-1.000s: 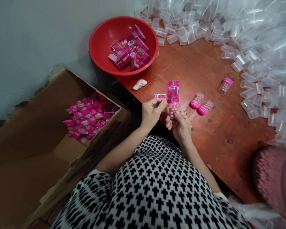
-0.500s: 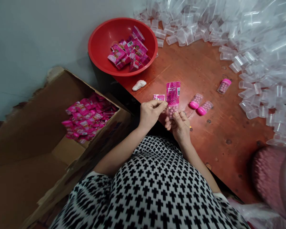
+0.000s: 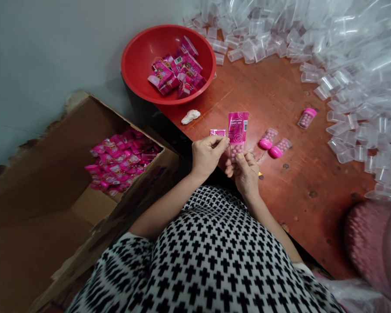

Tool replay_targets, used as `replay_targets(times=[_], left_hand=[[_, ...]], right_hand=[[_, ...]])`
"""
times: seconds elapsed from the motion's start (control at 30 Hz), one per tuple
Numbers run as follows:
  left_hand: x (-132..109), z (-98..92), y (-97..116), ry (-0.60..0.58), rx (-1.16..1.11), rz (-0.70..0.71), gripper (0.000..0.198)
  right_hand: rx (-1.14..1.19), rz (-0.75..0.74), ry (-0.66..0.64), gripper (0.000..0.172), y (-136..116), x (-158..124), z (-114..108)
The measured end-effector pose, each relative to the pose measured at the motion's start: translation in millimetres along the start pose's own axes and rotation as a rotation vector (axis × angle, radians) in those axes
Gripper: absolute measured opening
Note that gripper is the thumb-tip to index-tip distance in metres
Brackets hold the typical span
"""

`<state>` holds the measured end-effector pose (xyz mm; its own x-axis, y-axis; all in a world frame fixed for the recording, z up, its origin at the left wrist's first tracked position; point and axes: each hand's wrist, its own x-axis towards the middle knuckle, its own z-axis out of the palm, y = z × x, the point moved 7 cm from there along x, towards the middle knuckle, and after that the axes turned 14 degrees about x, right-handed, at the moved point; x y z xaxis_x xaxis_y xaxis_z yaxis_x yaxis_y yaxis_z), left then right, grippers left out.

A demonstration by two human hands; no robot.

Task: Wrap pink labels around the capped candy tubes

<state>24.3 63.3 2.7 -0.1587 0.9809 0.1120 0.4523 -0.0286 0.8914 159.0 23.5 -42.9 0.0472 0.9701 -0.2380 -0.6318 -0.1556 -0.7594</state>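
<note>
My right hand (image 3: 246, 171) grips the lower end of a clear tube of pink balls (image 3: 236, 151). A printed pink sleeve (image 3: 238, 126) sits over the tube's upper part and stands up beyond it. With thumb and forefinger pinched, my left hand (image 3: 208, 155) is at the sleeve's left edge. Behind my left fingers a flat pink wrapper piece (image 3: 217, 132) lies at the table edge. Two filled tubes with pink caps (image 3: 267, 138) (image 3: 280, 148) lie right of my hands, and another capped tube (image 3: 307, 118) is farther right.
A red bowl (image 3: 133, 82) holds pink packets, with a white lump (image 3: 190, 116) below it. A cardboard box (image 3: 29, 204) with wrapped packets is at left. Clear empty tubes (image 3: 345, 87) heap across the back right of the brown table (image 3: 299, 187). A tub of pink balls (image 3: 368, 243) stands lower right.
The pink sleeve and tube have shifted very slightly to the right. Both hands keep nearly the same position and grip.
</note>
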Motion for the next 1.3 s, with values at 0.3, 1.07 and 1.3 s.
replay_targets(times=[0.3,1.07,1.3], left_hand=[[-1,9.1,-10,-0.079,-0.182,-0.142,0.02],[-3,0.8,7,-0.039,0.037,0.046,0.016],[-22,6.2,13,-0.075,0.001,0.083,0.015]], right_hand=[[0.01,-0.006,0.02,0.024,1,-1,0],[-0.034,-0.033,0.071,0.025,0,-4,-2],[-0.064,-0.088,0.098,0.024,-3,0,-1]])
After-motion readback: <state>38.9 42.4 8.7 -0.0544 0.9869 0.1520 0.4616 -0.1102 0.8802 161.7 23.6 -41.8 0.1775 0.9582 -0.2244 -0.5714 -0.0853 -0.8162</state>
